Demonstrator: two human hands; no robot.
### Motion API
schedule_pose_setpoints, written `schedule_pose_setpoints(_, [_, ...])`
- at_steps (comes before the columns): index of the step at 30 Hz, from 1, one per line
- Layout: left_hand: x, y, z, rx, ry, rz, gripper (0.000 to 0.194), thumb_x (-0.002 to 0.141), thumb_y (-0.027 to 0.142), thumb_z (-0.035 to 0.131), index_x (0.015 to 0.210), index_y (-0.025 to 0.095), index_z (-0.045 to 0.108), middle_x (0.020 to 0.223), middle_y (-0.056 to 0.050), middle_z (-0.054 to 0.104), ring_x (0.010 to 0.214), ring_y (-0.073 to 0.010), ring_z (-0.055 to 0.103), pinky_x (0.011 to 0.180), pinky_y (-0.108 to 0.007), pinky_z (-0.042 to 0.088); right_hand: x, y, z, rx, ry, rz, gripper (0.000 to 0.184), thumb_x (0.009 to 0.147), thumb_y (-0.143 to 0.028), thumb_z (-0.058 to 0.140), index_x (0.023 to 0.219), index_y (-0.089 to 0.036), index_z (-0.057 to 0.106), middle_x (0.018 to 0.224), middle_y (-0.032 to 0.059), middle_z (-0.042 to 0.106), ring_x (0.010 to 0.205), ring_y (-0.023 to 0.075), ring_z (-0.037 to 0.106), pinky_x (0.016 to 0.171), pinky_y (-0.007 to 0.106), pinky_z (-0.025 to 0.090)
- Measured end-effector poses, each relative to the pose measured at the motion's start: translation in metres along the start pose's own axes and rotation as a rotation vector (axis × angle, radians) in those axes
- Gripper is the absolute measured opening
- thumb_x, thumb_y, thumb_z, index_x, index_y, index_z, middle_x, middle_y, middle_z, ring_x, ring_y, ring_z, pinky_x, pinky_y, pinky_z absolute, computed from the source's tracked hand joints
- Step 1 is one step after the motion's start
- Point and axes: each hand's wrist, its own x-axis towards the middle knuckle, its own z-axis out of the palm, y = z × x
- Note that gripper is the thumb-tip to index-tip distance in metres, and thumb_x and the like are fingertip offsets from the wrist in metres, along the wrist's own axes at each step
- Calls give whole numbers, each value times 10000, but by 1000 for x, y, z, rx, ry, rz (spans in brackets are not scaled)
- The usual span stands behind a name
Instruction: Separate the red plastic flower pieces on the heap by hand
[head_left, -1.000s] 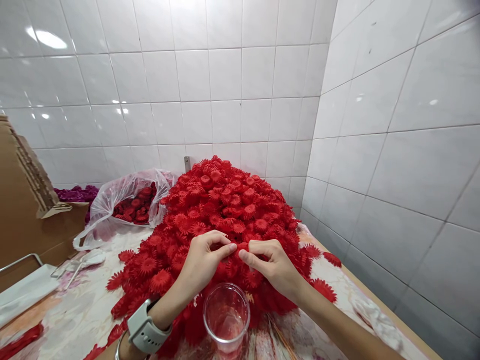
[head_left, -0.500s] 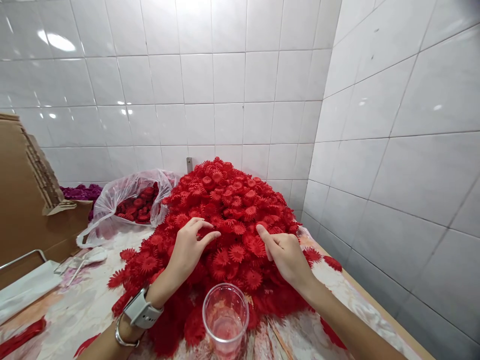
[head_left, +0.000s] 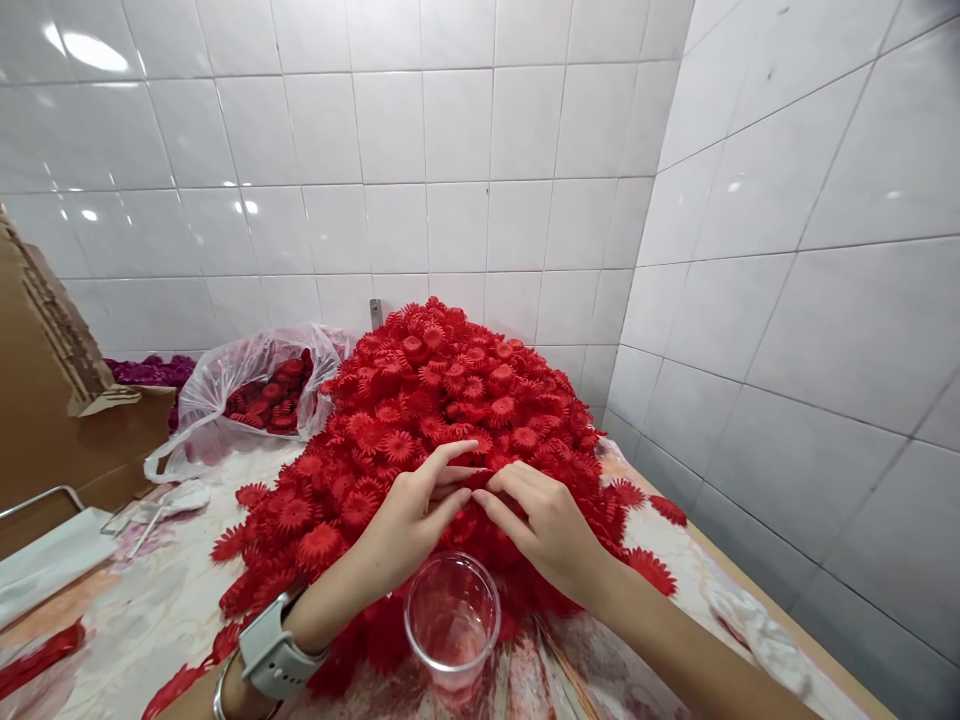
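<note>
Both hands meet above the front of a large heap of red fabric flowers (head_left: 442,390) with fringed, petal-like edges. A small red fabric flower (head_left: 477,480) is pinched between the fingertips, only partly visible. My left hand (head_left: 416,510) holds its left side, with the index finger raised and the thumb below. On the other side, my right hand (head_left: 544,520) grips it between thumb and bent fingers. Just below the hands stands a clear plastic cup (head_left: 452,610) with a little liquid low inside.
At the left, a clear plastic bag (head_left: 210,400) lies open with darker red pieces inside. Behind it are purple pieces (head_left: 150,370) and a cardboard box (head_left: 75,420). Thin sticks (head_left: 559,665) lie right of the cup on the patterned cloth (head_left: 150,590). Tiled walls close off the back and right.
The hands were together on a red piece, then moved apart, the left with spread fingers. Now they are back together, pinching a red flower. The view has shifted slightly.
</note>
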Motion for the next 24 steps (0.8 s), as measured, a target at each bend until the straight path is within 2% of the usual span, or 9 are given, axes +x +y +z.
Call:
schedule_pose_setpoints(3, [0, 3, 0, -89, -29, -29, 411, 795, 187, 509, 1202, 223, 460, 1094, -85, 639, 1081, -210, 555, 903, -344, 452, 1, 2, 0, -4, -27, 61, 198, 854, -256, 459, 674, -190, 509, 681, 21, 568, 632, 149, 508, 599, 262, 396])
schedule_pose_setpoints(7, [-1, 4, 0, -181, -44, -68, 482, 731, 153, 592, 1185, 234, 450, 1151, -102, 600, 1047, -222, 574, 889, -368, 464, 1, 1, -1, -12, -26, 38, 197, 858, -204, 435, 669, -190, 488, 682, 21, 563, 640, 147, 504, 594, 259, 396])
schedule_pose_setpoints(13, [-2, 5, 0, -136, 16, -73, 459, 721, 175, 606, 1154, 219, 462, 1040, -80, 640, 970, -206, 607, 863, -364, 482, 0, -4, -2, 3, -10, -6, 220, 871, -204, 389, 671, -194, 478, 662, 10, 544, 614, 133, 483, 576, 248, 384])
schedule_pose_setpoints(15, [-1, 5, 1, -139, 38, -64, 410, 725, 195, 605, 1118, 214, 491, 1009, -65, 646, 967, -197, 604, 850, -341, 489, 1, -5, -2, 18, 15, 24, 216, 861, -220, 414, 652, -197, 464, 640, -2, 528, 594, 126, 474, 562, 242, 372])
schedule_pose_setpoints(19, [0, 7, 0, -166, 45, -59, 151, 747, 235, 591, 886, 178, 611, 915, -37, 661, 905, -177, 611, 833, -295, 483, 1, -7, -4, 55, 79, 111, 241, 846, -266, 462, 616, -203, 428, 591, -22, 492, 554, 118, 455, 531, 234, 346])
schedule_pose_setpoints(24, [1, 9, 0, -141, 61, -15, 138, 743, 230, 597, 855, 194, 668, 917, -24, 645, 876, -160, 601, 773, -241, 479, 0, -7, -4, 97, 71, 124, 246, 847, -281, 457, 617, -205, 418, 603, -17, 498, 564, 125, 462, 535, 234, 344])
